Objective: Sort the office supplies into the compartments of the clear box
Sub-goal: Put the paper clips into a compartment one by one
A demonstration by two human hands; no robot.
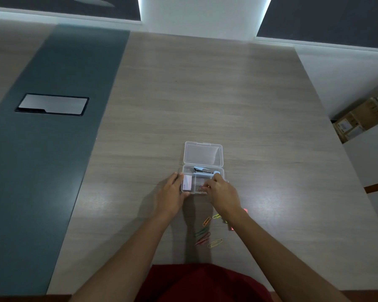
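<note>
The clear box [186, 168] lies open on the wooden table, its lid [203, 154] folded back. A stapler [205, 170] fills the rear compartment and a white-and-pink staple pack [187, 182] the front left one. My left hand [171, 196] grips the box's left front corner. Over the front middle compartment, my right hand [219, 191] pinches a reddish paper clip [202, 188]. Several coloured paper clips [206, 234] lie loose on the table below the box. Pink sticky notes [231, 228] peek out from under my right forearm.
A dark teal strip with a metal cable hatch [52, 104] runs down the table's left part. Cardboard boxes [362, 116] sit on the floor past the table's right edge. My red shirt [196, 282] shows at the near edge.
</note>
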